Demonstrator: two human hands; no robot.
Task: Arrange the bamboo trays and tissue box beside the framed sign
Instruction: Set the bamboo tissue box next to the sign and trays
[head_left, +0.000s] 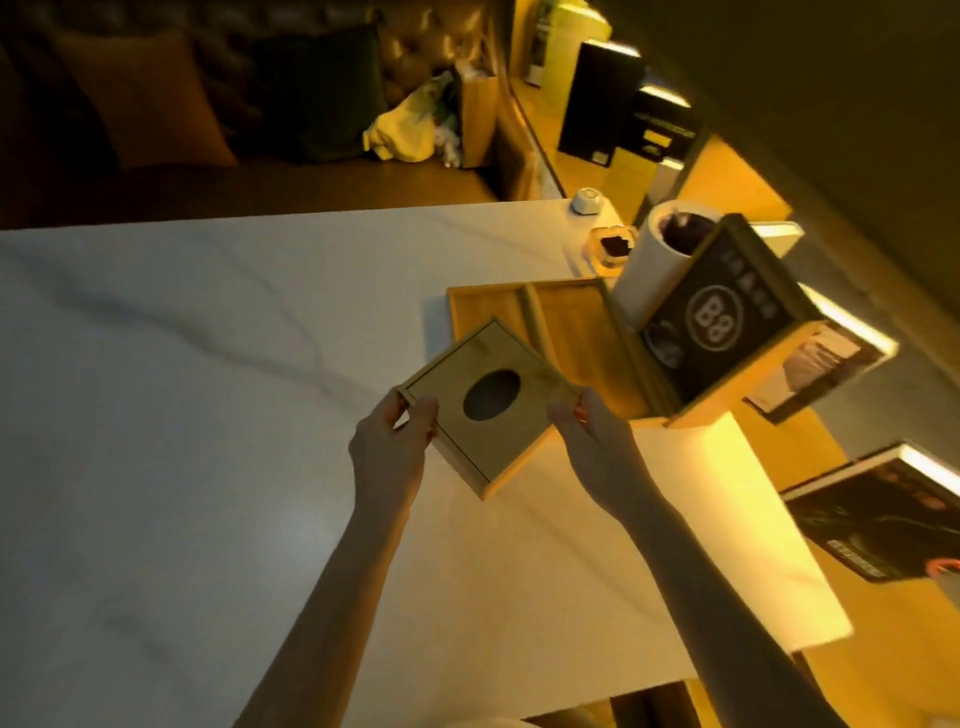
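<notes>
A square bamboo tissue box (485, 364) with a dark oval opening on top is held above the white marble table (182, 415), turned diagonally. My left hand (392, 447) grips its near-left corner and my right hand (597, 441) grips its right corner. Just behind it two bamboo trays lie side by side: one at the left (485, 306) and one at the right (576, 322). The framed sign (737, 317), dark with a round "B8" logo, stands in a bamboo base right of the trays.
A white cylinder cup (662, 254), a glass ashtray (613, 247) and a small white round device (589, 200) stand behind the sign. Magazines (878, 519) lie on a shelf at the right. A dark sofa with cushions (156, 98) is beyond the table's far edge.
</notes>
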